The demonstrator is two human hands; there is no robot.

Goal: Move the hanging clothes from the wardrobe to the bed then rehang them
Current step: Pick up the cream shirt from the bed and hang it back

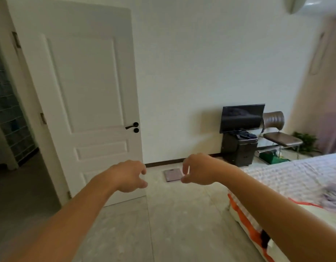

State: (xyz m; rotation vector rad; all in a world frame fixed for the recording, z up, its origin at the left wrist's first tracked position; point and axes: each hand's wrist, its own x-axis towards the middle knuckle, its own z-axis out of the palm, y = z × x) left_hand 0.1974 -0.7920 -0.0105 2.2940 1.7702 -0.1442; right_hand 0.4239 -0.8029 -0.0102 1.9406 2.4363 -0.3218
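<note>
Both hands out front, empty, over the floor.

Left hand [128,176] and right hand [198,170]: each grip loosely curled, holding nothing (fingers hang down). Bed [288,178] at right, lilac clothes [333,195] lying on it at the frame edge, blurred. Beyond the hands a scale [173,175] on the floor, then the white door [82,103], open; TV [242,118] and chair [278,133] by the far wall.
</note>
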